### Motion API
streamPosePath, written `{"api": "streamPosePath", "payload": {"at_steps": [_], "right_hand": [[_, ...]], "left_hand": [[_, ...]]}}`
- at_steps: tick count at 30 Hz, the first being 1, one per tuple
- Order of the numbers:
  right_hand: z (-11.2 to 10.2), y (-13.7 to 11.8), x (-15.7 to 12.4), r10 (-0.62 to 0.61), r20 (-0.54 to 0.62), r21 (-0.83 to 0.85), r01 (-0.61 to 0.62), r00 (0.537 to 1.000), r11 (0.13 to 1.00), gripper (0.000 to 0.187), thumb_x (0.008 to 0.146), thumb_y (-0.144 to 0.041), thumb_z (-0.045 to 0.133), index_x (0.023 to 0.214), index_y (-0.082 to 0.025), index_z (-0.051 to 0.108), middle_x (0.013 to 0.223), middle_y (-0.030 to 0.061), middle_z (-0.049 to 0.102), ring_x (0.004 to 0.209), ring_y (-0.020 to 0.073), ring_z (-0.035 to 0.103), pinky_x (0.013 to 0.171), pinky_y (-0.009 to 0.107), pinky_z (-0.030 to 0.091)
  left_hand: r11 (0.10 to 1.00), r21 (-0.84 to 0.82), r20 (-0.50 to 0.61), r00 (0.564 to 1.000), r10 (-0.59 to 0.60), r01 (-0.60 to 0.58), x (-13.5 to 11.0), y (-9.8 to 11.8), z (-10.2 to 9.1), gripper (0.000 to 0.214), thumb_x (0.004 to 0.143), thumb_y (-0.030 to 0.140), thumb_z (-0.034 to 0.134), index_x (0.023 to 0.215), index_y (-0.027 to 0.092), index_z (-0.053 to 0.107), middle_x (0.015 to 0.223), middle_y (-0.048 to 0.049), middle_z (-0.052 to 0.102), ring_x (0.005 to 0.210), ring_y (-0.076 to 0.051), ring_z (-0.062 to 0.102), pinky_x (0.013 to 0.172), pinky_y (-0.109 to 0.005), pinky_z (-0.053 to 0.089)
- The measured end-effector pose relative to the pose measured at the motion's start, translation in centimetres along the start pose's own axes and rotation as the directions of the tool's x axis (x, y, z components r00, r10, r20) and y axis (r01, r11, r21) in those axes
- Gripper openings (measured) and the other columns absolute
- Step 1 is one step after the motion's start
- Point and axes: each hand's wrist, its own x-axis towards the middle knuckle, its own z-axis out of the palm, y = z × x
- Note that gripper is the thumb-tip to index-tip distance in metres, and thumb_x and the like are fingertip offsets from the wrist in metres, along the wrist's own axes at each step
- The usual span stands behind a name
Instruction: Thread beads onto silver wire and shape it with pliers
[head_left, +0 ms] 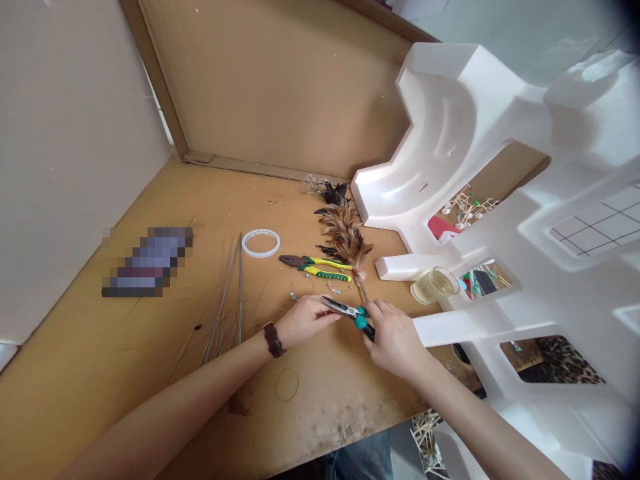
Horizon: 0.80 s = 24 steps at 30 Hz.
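My right hand point(397, 337) is closed round the teal and black handles of long-nose pliers point(345, 307), whose jaws point left. At the tip of those jaws, my left hand point(305, 322) has its fingers pinched together; whatever they hold is too small to make out. Just beyond the hands lie combination pliers point(320, 268) with yellow and green grips. A beaded wire piece point(340, 288) rests near them. Behind is a brown and black feather duster point(343, 230), its thin handle running toward my right hand.
Long thin wires point(225, 300) lie left of my hands, near a roll of white tape point(261, 243). A yellow ring point(287, 385) lies closer to me. On the right, a glass of pale liquid point(435, 285) stands by a large white moulded frame point(450, 133). Cardboard point(280, 87) walls the back.
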Motion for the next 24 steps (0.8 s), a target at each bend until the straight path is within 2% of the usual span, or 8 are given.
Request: {"api": "streamPosePath", "payload": {"at_steps": [5, 10, 14, 17, 19, 24], "right_hand": [[0.9, 0.2, 0.1, 0.006, 0.035, -0.038, -0.004, 0.999, 0.999, 0.027, 0.073, -0.022, 0.053, 0.099, -0.018, 0.051, 0.091, 0.0093, 0.057, 0.086, 0.0242, 0.050, 0.074, 0.031, 0.033], [1.2, 0.4, 0.1, -0.007, 0.009, -0.039, 0.008, 1.000, 0.999, 0.027, 0.072, -0.022, 0.053, 0.099, -0.019, 0.051, 0.090, 0.0088, 0.056, 0.085, 0.0240, 0.051, 0.073, 0.031, 0.034], [1.2, 0.4, 0.3, 0.006, 0.018, -0.029, -0.005, 1.000, 1.000, 0.026, 0.072, -0.022, 0.053, 0.098, -0.018, 0.051, 0.090, 0.0083, 0.057, 0.084, 0.0234, 0.051, 0.073, 0.031, 0.034], [0.9, 0.4, 0.3, 0.019, 0.035, -0.004, -0.019, 0.999, 1.000, 0.026, 0.073, -0.021, 0.052, 0.098, -0.018, 0.051, 0.090, 0.0078, 0.057, 0.084, 0.0225, 0.052, 0.072, 0.029, 0.035], [0.5, 0.5, 0.2, 0.021, 0.038, 0.012, -0.021, 0.999, 1.000, 0.022, 0.075, -0.022, 0.051, 0.096, -0.018, 0.051, 0.090, 0.0076, 0.057, 0.083, 0.0221, 0.052, 0.070, 0.029, 0.035], [-0.6, 0.7, -0.1, 0.017, 0.011, 0.063, -0.018, 1.000, 0.998, 0.015, 0.077, -0.023, 0.049, 0.090, -0.018, 0.050, 0.087, 0.0068, 0.057, 0.080, 0.0207, 0.053, 0.069, 0.028, 0.035]], "left_hand": [[0.991, 0.133, 0.017, 1.000, 0.024, -0.026, -0.2, -0.8, 0.3, 0.021, 0.083, 0.025, 0.050, 0.082, 0.020, 0.070, 0.083, -0.0048, 0.066, 0.073, -0.016, 0.059, 0.066, -0.025, 0.044], [0.984, 0.165, 0.018, 0.998, 0.063, -0.065, -0.1, -1.2, 0.3, 0.023, 0.083, 0.027, 0.050, 0.091, 0.021, 0.070, 0.085, -0.0061, 0.069, 0.086, -0.020, 0.058, 0.078, -0.030, 0.043], [0.998, 0.064, 0.030, 0.999, 0.017, -0.019, -0.2, -1.0, 0.4, 0.024, 0.083, 0.027, 0.049, 0.095, 0.022, 0.068, 0.095, -0.0053, 0.070, 0.089, -0.019, 0.059, 0.082, -0.030, 0.042], [0.998, -0.028, 0.052, 0.997, -0.056, 0.058, -0.3, -0.6, 0.5, 0.022, 0.082, 0.028, 0.050, 0.084, 0.019, 0.070, 0.083, -0.0045, 0.071, 0.079, -0.018, 0.061, 0.076, -0.027, 0.044], [0.996, -0.060, 0.069, 0.996, -0.061, 0.065, -0.4, -0.3, 0.5, 0.024, 0.083, 0.028, 0.048, 0.077, 0.017, 0.069, 0.080, -0.0044, 0.069, 0.075, -0.017, 0.060, 0.073, -0.026, 0.044], [0.976, -0.190, 0.071, 0.993, -0.090, 0.102, -0.5, 0.3, 0.6, 0.027, 0.085, 0.030, 0.043, 0.086, 0.013, 0.064, 0.073, -0.0037, 0.061, 0.065, -0.013, 0.056, 0.065, -0.024, 0.044]]}}
